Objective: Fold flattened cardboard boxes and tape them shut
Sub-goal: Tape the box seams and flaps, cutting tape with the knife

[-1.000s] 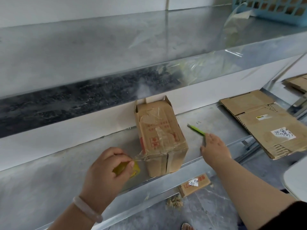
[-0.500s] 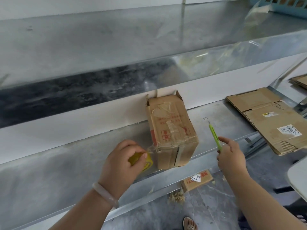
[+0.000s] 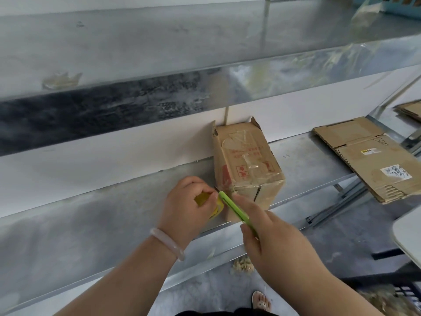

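Observation:
A folded brown cardboard box (image 3: 247,163) with red print and clear tape lies on the metal shelf (image 3: 95,224), its near end at the shelf's front edge. My left hand (image 3: 186,208) grips a yellow tape roll (image 3: 206,200) just left of the box's near corner. A strip of clear tape runs from the roll to the box. My right hand (image 3: 273,242) holds a green utility knife (image 3: 237,209), whose tip sits at the tape between roll and box.
Flattened cardboard boxes (image 3: 373,156) lie at the right end of the shelf, overhanging its edge. An upper metal shelf (image 3: 205,42) juts out above. A blue basket (image 3: 396,4) stands top right. A white surface (image 3: 410,231) edges in at right.
My right hand picked the green knife up from the shelf right of the box and swung it left, in front of the box, to the tape. My left hand kept hold of the roll.

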`<state>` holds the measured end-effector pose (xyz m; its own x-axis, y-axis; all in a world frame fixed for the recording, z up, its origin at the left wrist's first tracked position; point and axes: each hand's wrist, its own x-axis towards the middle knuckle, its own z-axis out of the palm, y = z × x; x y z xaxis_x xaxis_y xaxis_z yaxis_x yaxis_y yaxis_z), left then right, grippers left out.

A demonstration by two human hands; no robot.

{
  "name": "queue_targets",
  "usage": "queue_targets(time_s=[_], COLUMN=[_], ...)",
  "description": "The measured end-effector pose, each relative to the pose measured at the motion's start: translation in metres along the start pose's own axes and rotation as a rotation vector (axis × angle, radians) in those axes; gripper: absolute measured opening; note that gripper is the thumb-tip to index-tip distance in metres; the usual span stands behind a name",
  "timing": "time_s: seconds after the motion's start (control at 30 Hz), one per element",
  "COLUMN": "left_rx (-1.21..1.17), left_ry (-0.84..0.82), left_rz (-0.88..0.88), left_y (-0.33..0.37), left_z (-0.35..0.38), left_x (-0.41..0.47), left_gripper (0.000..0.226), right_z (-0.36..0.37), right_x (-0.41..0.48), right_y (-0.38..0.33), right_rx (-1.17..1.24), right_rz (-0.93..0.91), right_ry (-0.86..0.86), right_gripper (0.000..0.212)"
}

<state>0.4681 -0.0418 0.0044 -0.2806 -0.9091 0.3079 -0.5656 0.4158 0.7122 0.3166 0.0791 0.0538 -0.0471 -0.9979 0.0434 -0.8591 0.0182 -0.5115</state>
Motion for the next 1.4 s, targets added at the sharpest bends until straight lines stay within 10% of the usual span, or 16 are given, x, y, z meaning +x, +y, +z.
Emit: queue_targets(time_s=[1.13, 1.4], left_rx=[0.117, 0.434], left_ry=[0.058, 0.084], left_rz=[0.003, 0.146], left_y=[-0.01, -0.059], left_z=[-0.009, -0.025], left_x=[0.003, 0.013], left_gripper=[0.009, 0.027], right_z=[0.029, 0.007], right_x=[0.011, 0.005], right_y=[0.019, 0.077], right_rx=[-0.156, 0.231], right_rz=[-0.028, -0.059], right_ry=[-0.1, 0.546], right_gripper=[0.069, 0.041])
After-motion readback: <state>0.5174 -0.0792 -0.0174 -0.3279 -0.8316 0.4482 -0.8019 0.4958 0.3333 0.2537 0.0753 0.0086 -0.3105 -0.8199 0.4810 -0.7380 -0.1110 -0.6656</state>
